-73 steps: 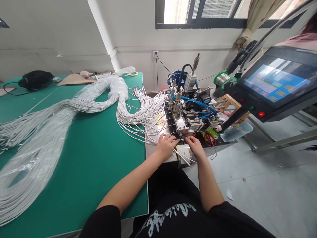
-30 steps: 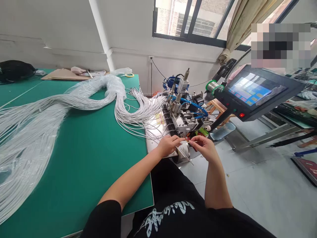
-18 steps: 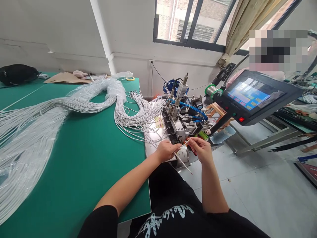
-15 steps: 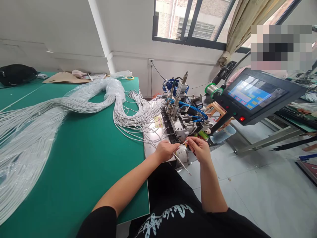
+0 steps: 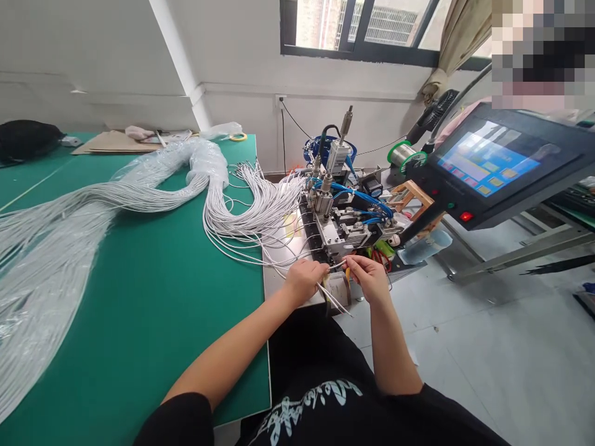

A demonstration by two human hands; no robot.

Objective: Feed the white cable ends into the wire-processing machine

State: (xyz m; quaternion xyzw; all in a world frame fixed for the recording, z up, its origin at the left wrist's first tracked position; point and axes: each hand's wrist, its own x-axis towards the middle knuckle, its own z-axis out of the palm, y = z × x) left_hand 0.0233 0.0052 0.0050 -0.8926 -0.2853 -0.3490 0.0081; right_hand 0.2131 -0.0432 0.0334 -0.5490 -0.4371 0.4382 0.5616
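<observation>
Shirt (image 5: 320, 409) in black, with pale lettering, lies nearest, at six o'clock from the hands. Left hand (image 5: 304, 279): fingers curled together and clamped on a white wire (image 5: 335, 266). Right hand (image 5: 367, 272): thumb and fingertips pinched on the same wire near its end, so it spans the short gap between the hands, at the machine's near edge. Loose strands (image 5: 338, 301) come out below the left hand, pointing to five o'clock across a cylinder (image 5: 339, 283) with a pale label.

A green table (image 5: 209, 334) spreads from eight to ten o'clock. Scissors (image 5: 383, 259) with red handles lie at three o'clock, just beside the right hand, with a clear tub (image 5: 425, 248) beyond. The machine (image 5: 332, 229), with blue hoses (image 5: 356, 191), rises at twelve o'clock. At ten o'clock a bundle (image 5: 251, 217) of white wires curves from the table to the machine, partly wrapped in plastic (image 5: 207, 162).

Farther out, a lit screen (image 5: 493, 158) hangs at two o'clock and a spool (image 5: 402, 155) sits at one. Tape (image 5: 238, 137) lies between ten and eleven, cardboard (image 5: 109, 142) at ten, a black bag (image 5: 28, 139) past it. Farthest, a window (image 5: 357, 31) is at twelve, a curtain (image 5: 458, 40) at one.
</observation>
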